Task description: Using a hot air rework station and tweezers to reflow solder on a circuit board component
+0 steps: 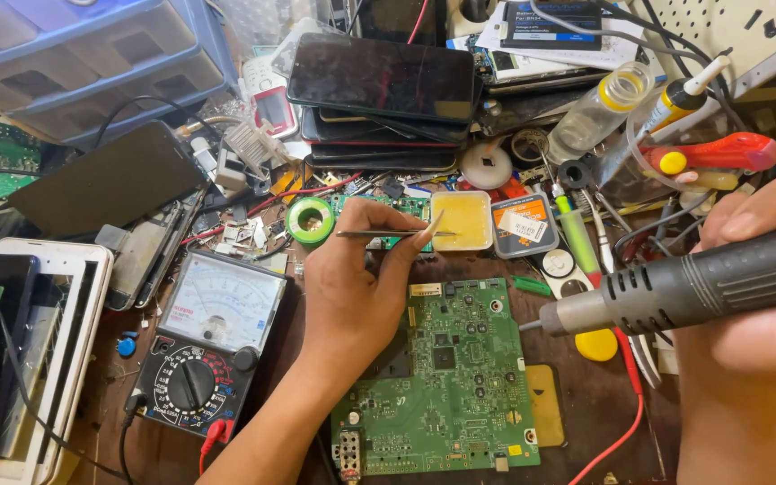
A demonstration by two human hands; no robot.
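A green circuit board (460, 377) lies flat on the brown bench in front of me. My left hand (357, 278) rests over the board's upper left corner and pinches thin metal tweezers (388, 234), whose tips point right toward a small yellow flux tub (462, 222). My right hand (756, 269) comes in from the right edge, wrapped around a dark grey hot-air tool (684, 289). Its metal nozzle (568, 316) hovers just off the board's upper right edge, pointing left.
An analog multimeter (213, 337) sits left of the board, with a green solder roll (310, 219) behind it. Stacked phones (379, 85) and a loose dark phone (105, 180) crowd the back. Bottles, a red-handled tool (720, 153) and cables fill the right. A white tray (38, 341) stands at the left edge.
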